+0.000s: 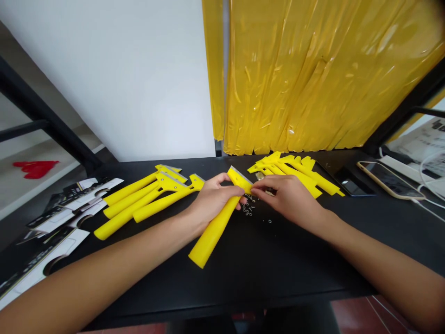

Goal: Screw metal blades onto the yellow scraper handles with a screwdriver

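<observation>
My left hand (216,197) is wrapped round a yellow scraper-like tool (216,235), whose long handle points down toward the table's front edge. A grey metal strip lies along the tool's wide head. The fingers of my right hand (283,197) are pinched together at the right end of that head; whatever they hold is too small to make out. Small rings and screws (247,211) are scattered on the black table below the hands. To the left lie several similar yellow tools (153,204) with metal strips; more yellow pieces (295,171) are heaped to the right.
Printed cards (66,215) are piled at the left. A dark phone (347,181), a phone in a light case (389,180) and white cables (431,204) lie at the right. Yellow film (313,83) and a white panel (139,79) stand behind the table (243,278).
</observation>
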Action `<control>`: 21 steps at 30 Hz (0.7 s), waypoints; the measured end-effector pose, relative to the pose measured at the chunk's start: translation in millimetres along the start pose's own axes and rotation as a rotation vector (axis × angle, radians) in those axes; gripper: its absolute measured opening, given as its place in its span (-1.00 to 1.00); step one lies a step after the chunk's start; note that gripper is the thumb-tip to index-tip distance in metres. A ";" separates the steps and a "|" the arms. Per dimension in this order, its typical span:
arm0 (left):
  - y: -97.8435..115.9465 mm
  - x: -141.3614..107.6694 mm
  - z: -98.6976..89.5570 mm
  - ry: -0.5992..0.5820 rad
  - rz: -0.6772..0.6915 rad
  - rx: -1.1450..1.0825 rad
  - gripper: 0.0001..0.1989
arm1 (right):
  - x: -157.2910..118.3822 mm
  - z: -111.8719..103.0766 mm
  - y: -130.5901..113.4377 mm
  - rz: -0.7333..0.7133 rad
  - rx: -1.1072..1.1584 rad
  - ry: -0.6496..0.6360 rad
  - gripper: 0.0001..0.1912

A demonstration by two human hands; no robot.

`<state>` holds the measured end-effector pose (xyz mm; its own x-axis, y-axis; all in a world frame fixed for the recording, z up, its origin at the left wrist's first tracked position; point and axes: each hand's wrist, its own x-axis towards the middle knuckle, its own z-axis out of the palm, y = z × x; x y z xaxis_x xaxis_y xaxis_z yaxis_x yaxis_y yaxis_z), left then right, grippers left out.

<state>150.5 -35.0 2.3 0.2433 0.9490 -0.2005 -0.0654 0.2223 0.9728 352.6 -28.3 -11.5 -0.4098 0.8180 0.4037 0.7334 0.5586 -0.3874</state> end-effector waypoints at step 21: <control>-7.6 5.9 -2.3 -0.078 -0.007 -0.005 -0.76 | -1.3 1.6 -0.6 -0.122 -0.129 -0.029 -0.90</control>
<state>150.2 -30.6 -6.6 0.3188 0.9270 -0.1978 -0.0679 0.2304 0.9707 351.8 -29.5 -13.1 -0.5147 0.7497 0.4161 0.7398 0.6336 -0.2265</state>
